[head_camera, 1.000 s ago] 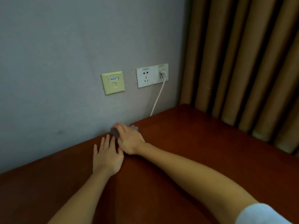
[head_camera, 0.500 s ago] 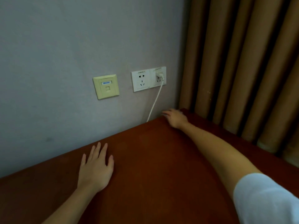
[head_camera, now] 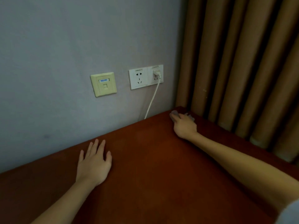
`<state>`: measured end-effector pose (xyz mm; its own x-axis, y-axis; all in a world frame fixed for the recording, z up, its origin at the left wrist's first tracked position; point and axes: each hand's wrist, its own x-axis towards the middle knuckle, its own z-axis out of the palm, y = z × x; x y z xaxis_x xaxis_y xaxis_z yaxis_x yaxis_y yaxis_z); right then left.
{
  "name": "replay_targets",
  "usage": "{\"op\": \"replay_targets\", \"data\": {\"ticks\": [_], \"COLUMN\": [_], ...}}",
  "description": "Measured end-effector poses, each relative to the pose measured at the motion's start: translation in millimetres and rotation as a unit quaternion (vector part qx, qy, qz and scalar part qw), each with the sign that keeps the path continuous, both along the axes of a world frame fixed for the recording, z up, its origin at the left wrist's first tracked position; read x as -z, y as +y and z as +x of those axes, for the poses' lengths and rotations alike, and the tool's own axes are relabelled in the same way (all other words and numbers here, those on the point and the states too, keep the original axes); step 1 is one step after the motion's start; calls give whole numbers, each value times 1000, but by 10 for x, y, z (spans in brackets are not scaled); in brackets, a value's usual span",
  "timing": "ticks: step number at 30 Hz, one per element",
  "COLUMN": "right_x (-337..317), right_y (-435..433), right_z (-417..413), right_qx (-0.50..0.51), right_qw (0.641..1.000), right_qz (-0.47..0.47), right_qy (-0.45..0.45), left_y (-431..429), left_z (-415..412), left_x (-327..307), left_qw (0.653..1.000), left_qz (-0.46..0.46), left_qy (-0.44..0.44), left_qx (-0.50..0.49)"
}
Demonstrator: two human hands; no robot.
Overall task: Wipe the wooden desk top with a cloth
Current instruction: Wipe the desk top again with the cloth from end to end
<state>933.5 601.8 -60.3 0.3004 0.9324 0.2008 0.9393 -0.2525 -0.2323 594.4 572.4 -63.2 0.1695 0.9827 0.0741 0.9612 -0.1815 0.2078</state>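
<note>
Bench (head_camera: 153,167): reddish-brown wood, with its far edge against a grey wall (head_camera: 64,46) and its right edge along a brown curtain (head_camera: 242,62).
Cloth (head_camera: 174,114): small and pale grey, at the far right corner of the bench. It is mostly covered, with bits showing at the fingertips and beside the knuckles.
Right hand (head_camera: 185,127): arm stretched out, palm down on the cloth, fingers close together, pressing it to the wood.
Left hand (head_camera: 93,164): flat on the bench near the far edge, fingers spread, holding nothing, well apart from the cloth.
Wall fittings: a yellowed data outlet (head_camera: 103,84) and a white double socket (head_camera: 142,77) with a white plug (head_camera: 157,73). The cord (head_camera: 152,101) drops behind the far edge.
</note>
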Motion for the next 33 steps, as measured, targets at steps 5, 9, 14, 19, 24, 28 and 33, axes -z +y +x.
{"op": "replay_targets", "data": {"ticks": [5, 9, 14, 19, 24, 28, 33], "right_x": [-32, -26, -97, -96, -77, -9, 32], "right_y": [-254, 70, 612, 762, 592, 404, 176], "right_z": [-633, -859, -557, 142, 503, 581, 383], "right_qx": [-191, -249, -212, -92, 65, 171, 122], "right_qw": [981, 968, 976, 994, 997, 984, 992], "right_qz": [3, -3, -44, -44, -19, -11, -36], "right_qy": [-25, -21, 6, 21, 24, 47, -3], "left_y": [7, 12, 32, 28, 29, 10, 17], "left_z": [4, 2, -30, -32, -26, -24, -18], "left_x": [-21, -7, 0, 20, 31, 17, 13], "left_qw": [1000, 1000, 1000, 1000, 1000, 1000, 1000], "left_qz": [-3, 1, 5, 11, 15, 14, 10], "left_qy": [5, 4, -5, -9, -14, -17, -18], "left_qx": [-2, 0, 3, 3, 2, 4, 2]}}
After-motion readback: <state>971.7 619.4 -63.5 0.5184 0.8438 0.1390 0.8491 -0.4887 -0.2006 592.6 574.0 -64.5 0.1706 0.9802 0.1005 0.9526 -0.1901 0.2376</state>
